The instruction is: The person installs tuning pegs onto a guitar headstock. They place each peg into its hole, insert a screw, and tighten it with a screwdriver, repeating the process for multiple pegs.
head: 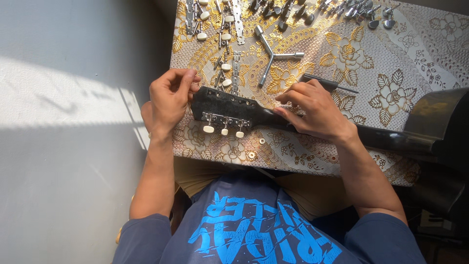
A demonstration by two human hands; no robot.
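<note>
1. Table (pixel 391 63): a floral gold-and-white cloth covers it; its near edge runs just below the headstock, its left edge beside the left hand, so open room lies mainly on the cloth's right half.
2. Guitar (pixel 430 117): the black body hangs off the right side; the neck crosses the cloth.
3. Headstock (pixel 220 105): it lies flat near the left edge, with 3 white-knobbed tuners (pixel 223 124) fitted along its near side; the far side appears unfitted, so tuner fitting seems in hand.
4. Right hand (pixel 315 110): it presses the neck, fingers curled, steadying it.
5. Left hand (pixel 168 100): fingertips pinched at the headstock's end; what they hold cannot be told.
6. Spare tuners (pixel 225 54) and a 3-armed wrench (pixel 273 55) lie beyond; the next move likely calls for careful alignment.
</note>
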